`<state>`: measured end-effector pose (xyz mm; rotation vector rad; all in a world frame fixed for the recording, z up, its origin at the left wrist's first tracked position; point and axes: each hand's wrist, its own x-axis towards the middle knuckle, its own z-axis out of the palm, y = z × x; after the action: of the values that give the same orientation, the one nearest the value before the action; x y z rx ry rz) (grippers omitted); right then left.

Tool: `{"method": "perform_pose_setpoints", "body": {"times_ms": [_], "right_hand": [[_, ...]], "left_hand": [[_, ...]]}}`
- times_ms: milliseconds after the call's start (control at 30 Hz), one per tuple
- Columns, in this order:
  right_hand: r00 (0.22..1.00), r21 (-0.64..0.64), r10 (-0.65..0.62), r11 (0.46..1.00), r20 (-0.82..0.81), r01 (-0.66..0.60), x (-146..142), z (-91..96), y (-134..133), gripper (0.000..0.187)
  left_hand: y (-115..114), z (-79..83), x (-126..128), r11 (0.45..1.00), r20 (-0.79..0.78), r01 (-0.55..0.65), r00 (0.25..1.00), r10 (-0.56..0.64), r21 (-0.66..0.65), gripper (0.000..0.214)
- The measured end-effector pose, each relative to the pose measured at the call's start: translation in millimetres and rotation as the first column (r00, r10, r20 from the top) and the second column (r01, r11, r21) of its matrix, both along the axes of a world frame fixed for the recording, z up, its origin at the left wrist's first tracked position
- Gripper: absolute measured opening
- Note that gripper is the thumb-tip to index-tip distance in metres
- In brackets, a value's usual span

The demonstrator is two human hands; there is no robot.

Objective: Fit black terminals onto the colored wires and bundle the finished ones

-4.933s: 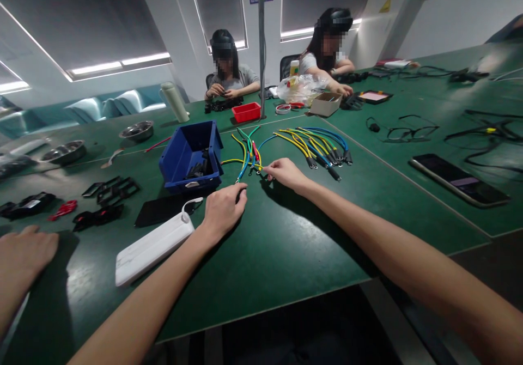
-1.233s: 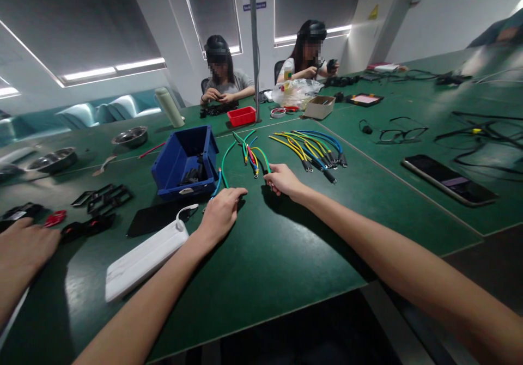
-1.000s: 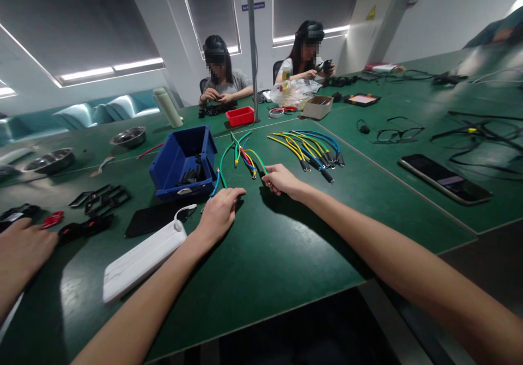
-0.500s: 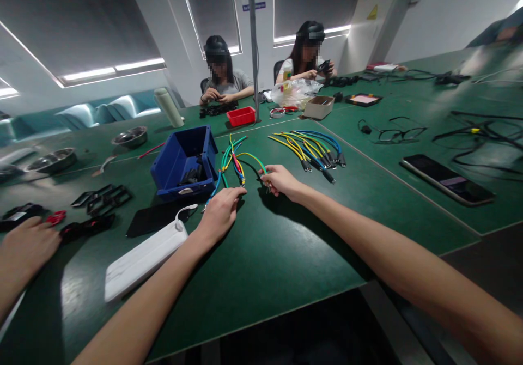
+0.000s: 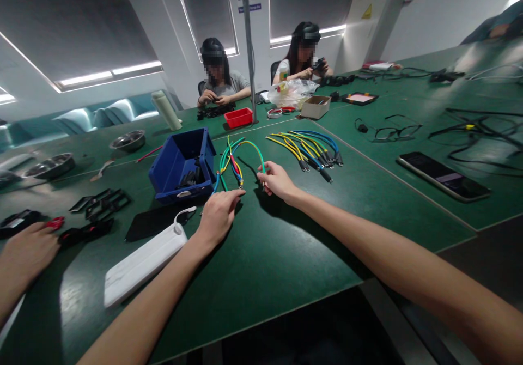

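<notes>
My right hand (image 5: 278, 182) is closed around one end of a green-and-yellow wire (image 5: 258, 148), which arches up and to the left. My left hand (image 5: 220, 215) lies low over the table with its fingers drawn together. Its fingertips are beside the metal ring ends of a loose bunch of green, yellow, blue and red wires (image 5: 236, 170); whatever is under them is hidden. Right of my hands lies a fanned group of yellow, blue and green wires (image 5: 312, 146) with black sleeves on their near ends.
A blue bin (image 5: 183, 160) with black pieces stands left of the wires. Near my left arm are a white power bank (image 5: 145, 264) and a dark flat object (image 5: 149, 222). Another person's hand (image 5: 30, 253) is at far left. A phone (image 5: 443, 175) and glasses (image 5: 396, 132) lie right.
The view has shifted slightly. The green-and-yellow wire in my right hand now arches a little higher. My left hand stays almost in place.
</notes>
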<state>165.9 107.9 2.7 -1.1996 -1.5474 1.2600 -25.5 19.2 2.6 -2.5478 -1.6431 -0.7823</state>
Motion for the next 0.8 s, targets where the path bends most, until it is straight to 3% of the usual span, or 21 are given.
{"method": "perform_pose_setpoints", "body": {"times_ms": [333,567,667,800], "right_hand": [[0.992,0.016,0.013,1.000,-0.126,-0.011,0,-0.7,-1,0.011],[0.995,0.030,0.041,0.999,-0.096,-0.039,-1,1.1,-2,0.014],[0.995,0.026,0.052,0.998,-0.079,-0.050,0,1.1,-2,0.014],[0.997,0.020,0.044,0.999,-0.057,-0.043,0,0.6,-1,0.014]], "left_hand": [[-3,-1.8,3,1.000,0.030,-0.018,0.999,0.018,0.004,0.027],[-4,2.1,5,0.999,0.099,-0.032,0.995,0.032,0.007,0.025],[-4,5.6,5,0.995,0.128,-0.098,0.987,0.095,0.022,0.023],[-4,8.3,2,0.963,0.077,-0.268,0.961,0.265,0.023,0.021]]}}
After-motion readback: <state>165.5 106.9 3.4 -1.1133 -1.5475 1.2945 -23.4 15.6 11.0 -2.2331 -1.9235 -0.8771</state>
